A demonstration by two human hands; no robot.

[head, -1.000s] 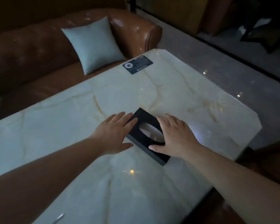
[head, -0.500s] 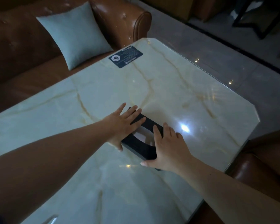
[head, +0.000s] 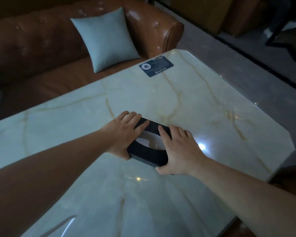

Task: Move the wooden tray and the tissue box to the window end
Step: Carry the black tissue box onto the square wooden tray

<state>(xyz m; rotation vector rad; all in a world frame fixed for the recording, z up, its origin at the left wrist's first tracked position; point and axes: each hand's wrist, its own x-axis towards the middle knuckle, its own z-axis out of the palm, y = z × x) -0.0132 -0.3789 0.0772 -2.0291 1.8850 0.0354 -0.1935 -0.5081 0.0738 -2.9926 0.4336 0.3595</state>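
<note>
A black tissue box (head: 147, 153) with an oval opening showing white tissue lies on the pale marble table (head: 195, 103), near its middle. My left hand (head: 125, 132) clasps the box's left side, fingers over the top edge. My right hand (head: 179, 149) clasps its right side, thumb at the near corner. Whether the box rests on the table or is slightly raised, I cannot tell. No wooden tray is in view.
A dark card (head: 156, 68) lies flat at the table's far edge. Behind it stands a brown leather sofa (head: 41, 48) with a light blue cushion (head: 106, 38). Grey floor (head: 246, 53) runs along the table's right side.
Both hands went from lying flat beside and on the box to closing around its two sides. The view has shifted, so the box sits nearer the frame's centre.
</note>
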